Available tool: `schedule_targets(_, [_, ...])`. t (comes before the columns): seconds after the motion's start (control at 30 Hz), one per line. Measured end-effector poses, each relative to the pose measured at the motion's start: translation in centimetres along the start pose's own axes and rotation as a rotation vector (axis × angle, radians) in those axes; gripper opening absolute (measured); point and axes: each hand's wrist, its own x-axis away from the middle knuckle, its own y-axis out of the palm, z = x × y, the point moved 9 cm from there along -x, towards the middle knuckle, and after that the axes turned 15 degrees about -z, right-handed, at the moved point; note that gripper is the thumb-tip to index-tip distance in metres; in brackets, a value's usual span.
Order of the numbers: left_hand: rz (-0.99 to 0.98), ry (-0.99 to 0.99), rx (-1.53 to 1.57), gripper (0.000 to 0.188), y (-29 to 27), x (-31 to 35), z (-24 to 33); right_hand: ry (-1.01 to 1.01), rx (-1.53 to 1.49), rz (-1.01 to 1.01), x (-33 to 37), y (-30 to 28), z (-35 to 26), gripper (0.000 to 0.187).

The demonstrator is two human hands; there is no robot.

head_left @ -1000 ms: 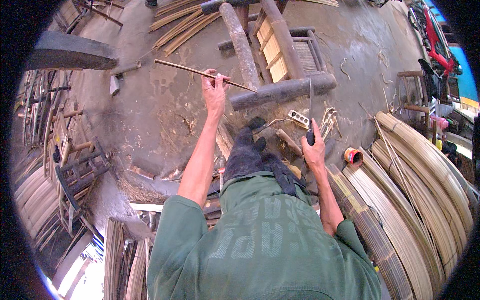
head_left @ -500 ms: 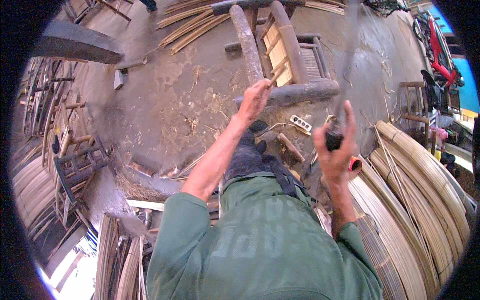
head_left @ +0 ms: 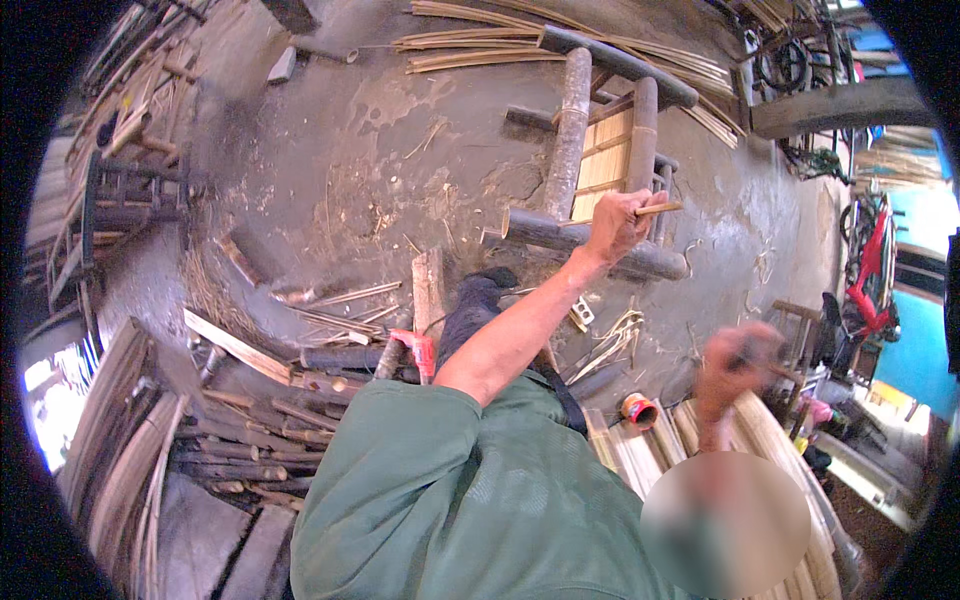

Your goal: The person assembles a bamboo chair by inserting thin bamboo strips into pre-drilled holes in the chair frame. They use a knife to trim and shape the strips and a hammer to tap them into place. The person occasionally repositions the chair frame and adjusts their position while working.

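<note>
My left hand (head_left: 612,232) is closed round a short, thin bamboo stick (head_left: 660,209), whose pale end sticks out to the right. Just beyond and below that hand lies a bamboo furniture frame (head_left: 572,130) with thick dark posts and a pale slatted panel (head_left: 604,150). Off to the right, my right hand (head_left: 735,368) is smeared by motion. Its fingers curl round a dark handle (head_left: 745,352); the rest of that tool is too blurred to make out. The two hands are well apart.
Bamboo strips (head_left: 470,58) lie across the far floor. Near my legs are a white power strip (head_left: 581,314), a red tool (head_left: 416,352) and an orange tin (head_left: 638,410). Bundled slats (head_left: 640,460) flank my right side; cut bamboo poles (head_left: 240,450) lie at left.
The whole view has turned. My left hand has swung to the right with the stick, which now points right. My right hand has moved further right, and the tool's long grey blur no longer shows.
</note>
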Motion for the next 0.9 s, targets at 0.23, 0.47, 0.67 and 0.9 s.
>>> schedule_targets(0.23, [0.198, 0.071, 0.120, 0.018, -1.4, 0.5, -1.0, 0.190, 0.419, -0.032, -2.9, -1.3, -3.2, 0.012])
schedule_targets(0.47, [0.208, 0.113, -0.016, 0.016, -0.7, 0.1, -0.9, 0.185, 0.826, -0.353, 0.6, 2.5, 3.3, 0.023])
schedule_targets(0.67, [0.203, 0.082, 0.065, 0.016, -1.9, 0.4, -1.8, 0.037, 0.176, -0.027, -5.6, -3.9, -3.1, 0.018])
schedule_targets(0.9, [0.212, 0.176, -0.149, 0.024, -0.3, 0.8, -1.5, 0.382, 0.818, -0.576, -1.1, 3.0, 4.3, 0.026])
